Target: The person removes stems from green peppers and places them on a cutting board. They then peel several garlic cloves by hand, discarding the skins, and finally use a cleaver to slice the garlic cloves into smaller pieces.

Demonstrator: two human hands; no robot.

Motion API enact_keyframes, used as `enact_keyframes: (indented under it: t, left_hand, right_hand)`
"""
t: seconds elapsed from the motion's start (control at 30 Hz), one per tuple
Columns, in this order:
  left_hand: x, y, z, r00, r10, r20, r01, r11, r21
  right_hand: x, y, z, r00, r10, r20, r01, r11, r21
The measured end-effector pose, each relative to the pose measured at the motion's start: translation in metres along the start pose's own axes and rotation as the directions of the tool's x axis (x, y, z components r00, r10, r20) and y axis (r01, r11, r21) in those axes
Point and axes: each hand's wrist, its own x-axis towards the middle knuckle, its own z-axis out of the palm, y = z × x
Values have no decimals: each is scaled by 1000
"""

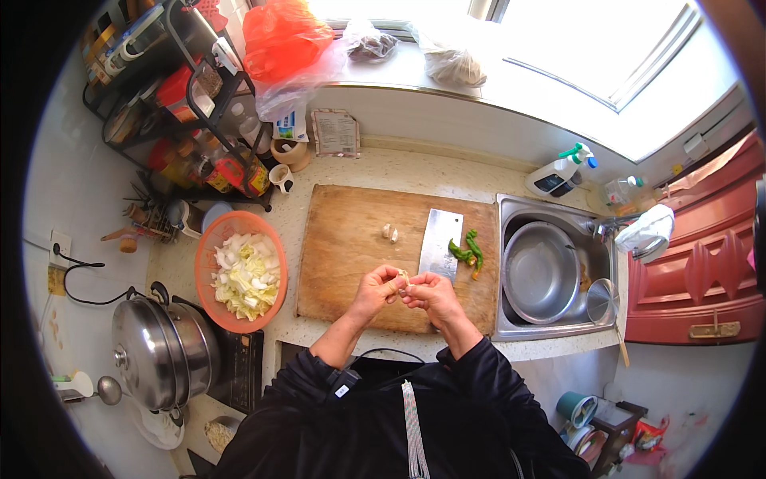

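Observation:
Over the near edge of a wooden cutting board (353,257), my left hand (378,292) and my right hand (433,293) meet at the fingertips. Pinched between them is a small pale garlic clove (405,277), partly covered by the fingers. A few more garlic cloves (390,232) lie on the board beyond my hands. To their right rests a cleaver (441,239) with a broad steel blade; its handle is hidden by my right hand. Green chili peppers (470,251), one with an orange tip, lie just right of the blade.
An orange plastic basket (205,293) of chopped cabbage (248,275) stands left of the board. A steel sink (507,332) holding a metal basin (538,269) adjoins its right side. A lidded steel pot (149,353) sits at left. Spray bottle (553,173) and crowded rack (197,114) stand behind.

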Motion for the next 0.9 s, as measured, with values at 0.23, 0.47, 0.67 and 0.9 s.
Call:
enact_keyframes:
  t: [0.23,0.47,0.67,0.9]
  left_hand:
    - [0,-8,9,998,-66,3,63,949,-308]
    - [9,-6,26,962,-268,52,252,795,-552]
    - [-7,-20,70,959,-267,92,282,898,-339]
    - [-32,-106,207,892,-378,249,407,910,-77]
  right_hand:
    - [-7,0,0,1000,-4,-13,5,993,115]
    - [-45,-8,-25,990,-104,-92,119,976,184]
    - [-100,-18,-62,980,-174,-94,188,968,168]
    - [-231,-1,-187,921,-336,-196,364,922,134]
